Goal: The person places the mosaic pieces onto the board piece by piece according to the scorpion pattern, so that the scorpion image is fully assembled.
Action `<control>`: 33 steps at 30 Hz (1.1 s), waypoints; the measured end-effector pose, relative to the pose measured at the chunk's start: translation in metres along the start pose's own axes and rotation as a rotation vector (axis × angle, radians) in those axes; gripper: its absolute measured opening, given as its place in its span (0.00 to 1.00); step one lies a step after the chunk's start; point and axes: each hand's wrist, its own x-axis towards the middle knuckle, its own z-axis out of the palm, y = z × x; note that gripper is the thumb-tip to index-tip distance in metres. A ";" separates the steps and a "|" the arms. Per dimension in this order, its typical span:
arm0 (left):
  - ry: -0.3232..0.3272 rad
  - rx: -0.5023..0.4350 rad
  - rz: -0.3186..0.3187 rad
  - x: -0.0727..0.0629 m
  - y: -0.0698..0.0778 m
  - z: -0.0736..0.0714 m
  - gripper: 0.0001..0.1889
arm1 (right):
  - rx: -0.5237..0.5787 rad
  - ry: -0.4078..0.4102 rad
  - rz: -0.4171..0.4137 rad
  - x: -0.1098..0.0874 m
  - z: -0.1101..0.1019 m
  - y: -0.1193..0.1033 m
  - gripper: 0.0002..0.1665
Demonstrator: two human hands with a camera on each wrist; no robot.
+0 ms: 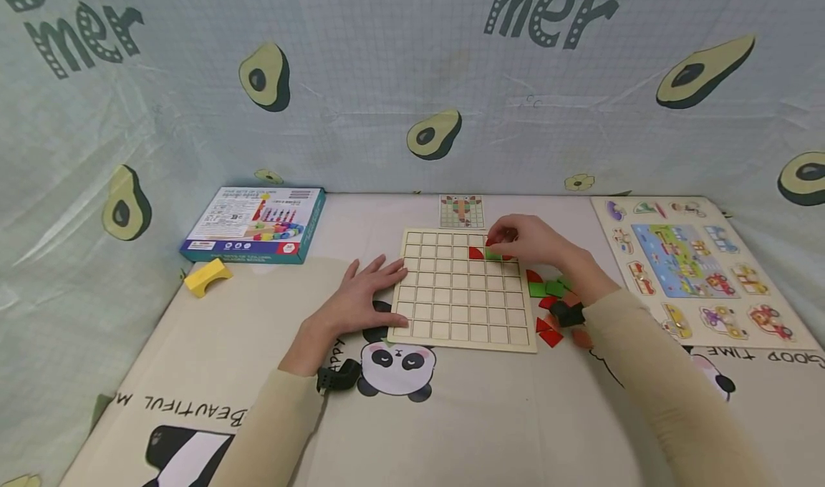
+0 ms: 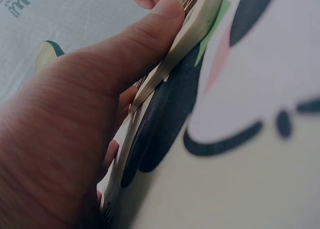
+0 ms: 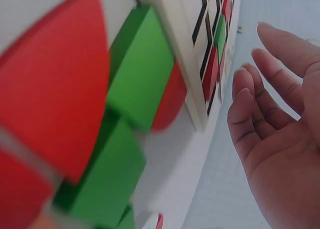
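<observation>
Across the middle of the table [image 1: 464, 408] we see a gridded wooden board [image 1: 460, 295], lying between our two hands. Our left hand [image 1: 364, 297] is spread wide at the board's left side, thumb near the lower corner; only the left wrist view shows that thumb from close by, resting along the rim, and the thickness of the frame. Our right hand [image 1: 531, 240] is over the board's upper right, its fingertips by a red piece [image 1: 475, 253] and a green piece [image 1: 493, 255] set in the cells. From the head view alone we cannot tell how those fingertips stand, but the right wrist view shows the digits loosely bent, with space between them. That view also brings out the thick sides of the loose red and green pieces [image 1: 553, 288], which lie just right of the board, beside our right wrist. Only the head view gives us the whole pattern card [image 1: 460, 212] beyond the board's far edge, the box [image 1: 256, 225] and yellow block [image 1: 205, 278] at left, and the picture puzzle [image 1: 692, 303] at right.
</observation>
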 end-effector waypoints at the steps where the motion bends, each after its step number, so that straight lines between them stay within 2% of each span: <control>1: 0.001 -0.001 0.002 0.000 0.000 0.000 0.50 | -0.001 0.002 0.004 -0.002 -0.002 0.001 0.13; 19: 0.012 -0.010 0.017 -0.002 -0.002 0.001 0.50 | -0.017 0.031 0.021 -0.043 -0.034 0.030 0.15; 28: 0.014 0.030 0.024 -0.002 -0.002 0.001 0.47 | -0.036 0.047 0.086 -0.063 -0.046 0.048 0.16; 33: 0.017 0.055 0.050 -0.004 -0.001 0.003 0.46 | -0.043 0.055 0.115 -0.072 -0.047 0.060 0.17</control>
